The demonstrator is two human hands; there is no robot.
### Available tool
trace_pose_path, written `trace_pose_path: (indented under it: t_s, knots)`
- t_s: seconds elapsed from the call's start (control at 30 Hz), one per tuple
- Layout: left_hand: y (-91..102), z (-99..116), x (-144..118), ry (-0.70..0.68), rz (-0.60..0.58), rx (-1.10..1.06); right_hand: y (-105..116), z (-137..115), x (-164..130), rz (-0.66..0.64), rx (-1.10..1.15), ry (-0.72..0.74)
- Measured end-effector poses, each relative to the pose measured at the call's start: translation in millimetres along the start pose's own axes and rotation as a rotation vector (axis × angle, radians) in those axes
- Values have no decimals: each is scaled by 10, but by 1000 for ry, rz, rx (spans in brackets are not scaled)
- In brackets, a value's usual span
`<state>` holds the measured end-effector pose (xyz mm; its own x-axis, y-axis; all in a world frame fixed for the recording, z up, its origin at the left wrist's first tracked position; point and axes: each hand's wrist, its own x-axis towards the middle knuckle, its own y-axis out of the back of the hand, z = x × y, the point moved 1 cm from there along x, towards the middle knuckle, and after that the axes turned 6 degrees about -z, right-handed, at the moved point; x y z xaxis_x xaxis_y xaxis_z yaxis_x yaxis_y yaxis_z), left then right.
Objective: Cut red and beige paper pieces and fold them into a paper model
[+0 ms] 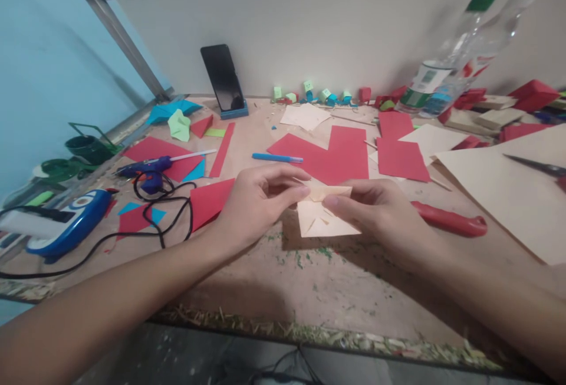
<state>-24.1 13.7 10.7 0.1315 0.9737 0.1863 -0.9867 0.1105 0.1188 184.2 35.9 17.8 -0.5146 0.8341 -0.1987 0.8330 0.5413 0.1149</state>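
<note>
Between my two hands is a small folded piece of cream paper (329, 226), with creases and short slits on its face. My left hand (265, 199) pinches its upper left edge between thumb and fingers. The thumb of my right hand (375, 211) presses on the upper right part, its fingers behind the paper. Just beyond the hands lie red paper sheets (349, 155) and a blue pen (277, 158). A red-handled tool (455, 221) rests beside my right hand, its other end hidden behind that hand.
At left are a blue glue gun (145, 167) with a looped black cord and a blue-and-white tape dispenser (73, 226). A phone (223, 78) stands at the back. Plastic bottles (431, 78), a large cream sheet (499, 184) and scissors (542, 165) are on the right.
</note>
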Motion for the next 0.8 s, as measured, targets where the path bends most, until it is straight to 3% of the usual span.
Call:
trace_pose_path:
  t_s: [0.27, 0.4, 0.67, 0.8]
  knots:
    - [-1, 51, -13, 103, -216, 36, 6, -44, -34, 208, 5, 29]
    - [12, 70, -19, 54, -207, 82, 23, -51, -61, 241, 29, 14]
    - [31, 92, -45, -56, -185, 134, 9, -61, -91, 157, 100, 90]
    - [27, 125, -54, -92, -95, 82, 5, -51, -117, 109, 116, 119]
